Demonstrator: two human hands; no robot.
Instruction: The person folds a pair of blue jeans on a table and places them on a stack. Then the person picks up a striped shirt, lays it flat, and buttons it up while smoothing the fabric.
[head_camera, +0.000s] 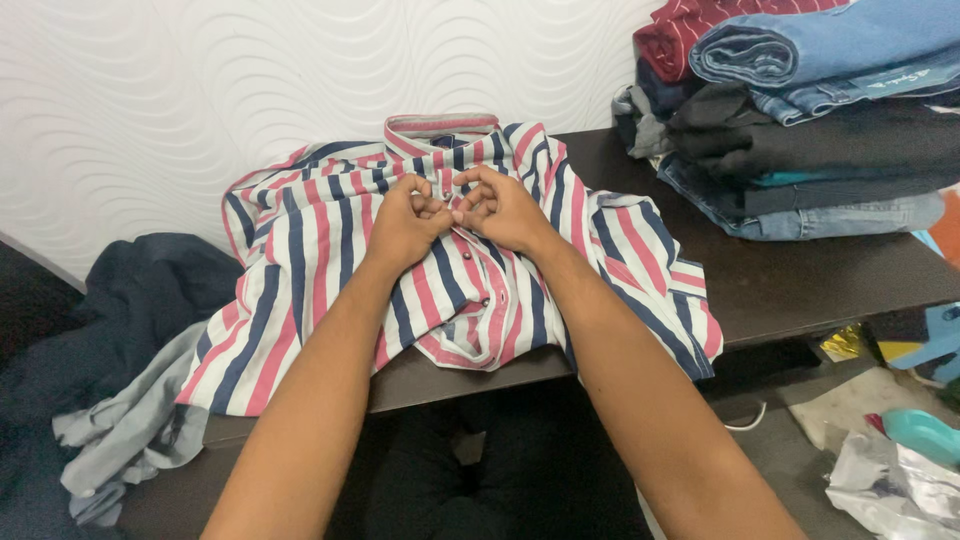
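1. Head view: my left hand (405, 222) and right hand (500, 208) pinch the placket of the striped shirt (330, 250), spread on the dark table (800, 280).
2. Risk (my judgement): the shirt's overhanging hem could drag it off; the button may slip my fingertips.

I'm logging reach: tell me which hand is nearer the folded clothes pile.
Right. The right hand pinches the striped shirt placket on the side toward the folded clothes pile; the left hand sits just beyond it, farther away.
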